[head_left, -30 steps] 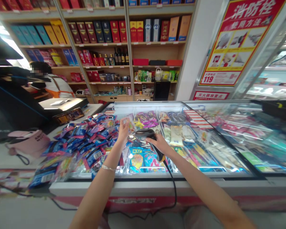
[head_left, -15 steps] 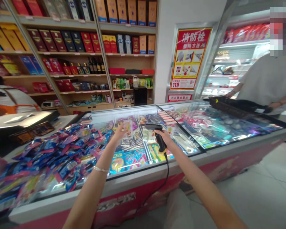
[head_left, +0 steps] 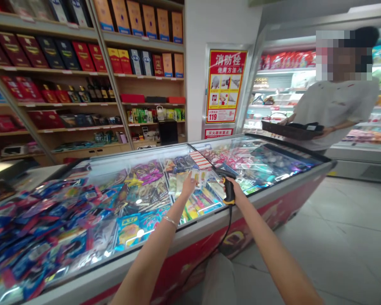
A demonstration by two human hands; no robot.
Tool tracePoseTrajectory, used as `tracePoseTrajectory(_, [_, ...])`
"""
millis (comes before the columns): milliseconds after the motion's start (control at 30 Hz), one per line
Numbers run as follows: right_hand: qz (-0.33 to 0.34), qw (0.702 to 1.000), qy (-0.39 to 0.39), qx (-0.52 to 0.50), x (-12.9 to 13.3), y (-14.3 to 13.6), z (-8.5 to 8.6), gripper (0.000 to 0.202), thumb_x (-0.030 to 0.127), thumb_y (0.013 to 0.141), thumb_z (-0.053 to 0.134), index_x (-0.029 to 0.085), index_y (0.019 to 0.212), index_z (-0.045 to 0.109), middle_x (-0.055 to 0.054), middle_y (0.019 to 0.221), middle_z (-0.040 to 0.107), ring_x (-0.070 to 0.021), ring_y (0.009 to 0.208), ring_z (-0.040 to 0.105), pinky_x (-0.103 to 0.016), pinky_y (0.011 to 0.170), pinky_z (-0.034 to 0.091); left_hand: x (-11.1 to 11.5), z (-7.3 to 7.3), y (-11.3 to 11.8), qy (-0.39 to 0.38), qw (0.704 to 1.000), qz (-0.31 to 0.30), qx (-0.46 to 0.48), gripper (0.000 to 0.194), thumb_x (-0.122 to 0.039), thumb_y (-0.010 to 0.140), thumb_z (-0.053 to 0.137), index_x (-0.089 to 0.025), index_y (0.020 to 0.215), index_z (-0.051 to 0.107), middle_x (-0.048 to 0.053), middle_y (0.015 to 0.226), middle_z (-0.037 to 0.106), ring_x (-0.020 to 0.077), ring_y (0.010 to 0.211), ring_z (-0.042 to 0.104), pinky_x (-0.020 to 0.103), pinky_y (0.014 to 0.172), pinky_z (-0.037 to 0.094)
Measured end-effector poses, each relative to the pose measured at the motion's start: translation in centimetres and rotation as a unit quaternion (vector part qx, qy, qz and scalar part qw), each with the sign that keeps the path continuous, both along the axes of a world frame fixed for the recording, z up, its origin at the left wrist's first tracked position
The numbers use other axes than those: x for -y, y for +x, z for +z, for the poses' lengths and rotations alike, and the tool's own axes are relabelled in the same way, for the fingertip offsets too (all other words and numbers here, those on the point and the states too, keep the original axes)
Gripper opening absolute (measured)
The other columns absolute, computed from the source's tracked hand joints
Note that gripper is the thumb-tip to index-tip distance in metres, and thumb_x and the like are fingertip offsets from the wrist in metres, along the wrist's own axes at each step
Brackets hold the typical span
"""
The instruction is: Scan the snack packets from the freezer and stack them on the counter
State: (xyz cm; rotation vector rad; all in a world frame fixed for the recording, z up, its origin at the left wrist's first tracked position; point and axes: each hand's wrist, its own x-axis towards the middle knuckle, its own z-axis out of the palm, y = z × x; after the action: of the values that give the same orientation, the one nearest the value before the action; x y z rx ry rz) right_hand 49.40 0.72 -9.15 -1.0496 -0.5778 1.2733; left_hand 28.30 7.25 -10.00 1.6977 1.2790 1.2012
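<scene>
Freezer lid (head_left: 139, 167): hands grip scanner (head_left: 227, 186) (packet (head_left: 195, 178) too).

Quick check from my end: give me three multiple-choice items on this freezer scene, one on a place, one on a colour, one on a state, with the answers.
1. Where does the heap of small blue packets lie?
A. On the freezer lid, at its left end
B. On the floor
C. In the other person's basket

2. What colour is the band at the base of the scanner handle?
A. Green
B. Yellow
C. White

3. What is the right hand doing?
A. Hanging open at the side
B. Resting flat on the glass
C. Closed around the scanner

Answers: 1 A, the packets cover the left part of the glass top. 2 B, a yellow band shows where the cable leaves. 3 C, the fingers wrap the handle while the left hand holds a clear packet beside it.
</scene>
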Motion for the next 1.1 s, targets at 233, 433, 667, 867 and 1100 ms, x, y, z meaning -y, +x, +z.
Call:
tracePoseTrajectory(233, [0.005,0.999,0.045,0.01,-1.6,1.8,-1.3,0.023,0.036,0.079,0.057,0.014,0.079,0.063,-0.006,0.07,0.067,-0.0096,0.041,0.051,-0.02,0.039,0.045,1.5,-0.9,1.1,0.179,0.918,0.065,-0.347,0.04,-0.028,0.09,0.047,-0.025,0.129,0.055,0.016,0.135,0.05,0.0313,0.123,0.048,0.047,0.097,0.043])
tracePoseTrajectory(433, [0.006,0.999,0.047,-0.015,-1.4,1.8,-1.5,0.021,0.036,0.078,0.058,0.016,0.078,0.063,-0.006,0.07,0.068,-0.0106,0.041,0.05,-0.021,0.038,0.044,0.6,-2.8,1.4,0.215,0.889,-0.017,-0.403,0.044,-0.028,0.092,0.043,-0.024,0.135,0.047,0.012,0.145,0.045,0.0262,0.136,0.038,0.047,0.109,0.034])
tracePoseTrajectory(667, [0.008,0.998,0.054,-0.029,-0.9,1.7,-0.9,0.02,0.034,0.079,0.054,0.016,0.076,0.063,-0.007,0.073,0.069,-0.0096,0.041,0.05,-0.02,0.04,0.046,0.8,-2.9,1.8,0.207,0.899,-0.064,-0.38,0.056,-0.04,0.093,0.041,-0.018,0.144,0.034,0.016,0.15,0.036,0.0273,0.141,0.03,0.047,0.112,0.031])
tracePoseTrajectory(867, [0.015,0.998,0.036,-0.052,0.2,1.4,0.2,0.017,0.028,0.08,0.051,0.016,0.075,0.062,-0.006,0.069,0.068,-0.0106,0.042,0.053,-0.02,0.038,0.046,1.7,-0.2,0.1,0.185,0.93,0.004,-0.318,0.052,-0.036,0.092,0.043,-0.015,0.139,0.04,0.019,0.148,0.037,0.029,0.141,0.029,0.051,0.113,0.026])
tracePoseTrajectory(1100, [0.025,1.0,0.01,-0.005,0.6,-4.4,2.0,0.009,0.021,0.074,0.068,0.015,0.072,0.061,-0.002,0.06,0.064,-0.0079,0.04,0.053,-0.016,0.036,0.047,4.0,4.0,-9.8,0.196,0.937,0.092,-0.275,0.037,-0.027,0.088,0.049,-0.014,0.122,0.055,0.019,0.143,0.044,0.0305,0.136,0.036,0.05,0.112,0.027])
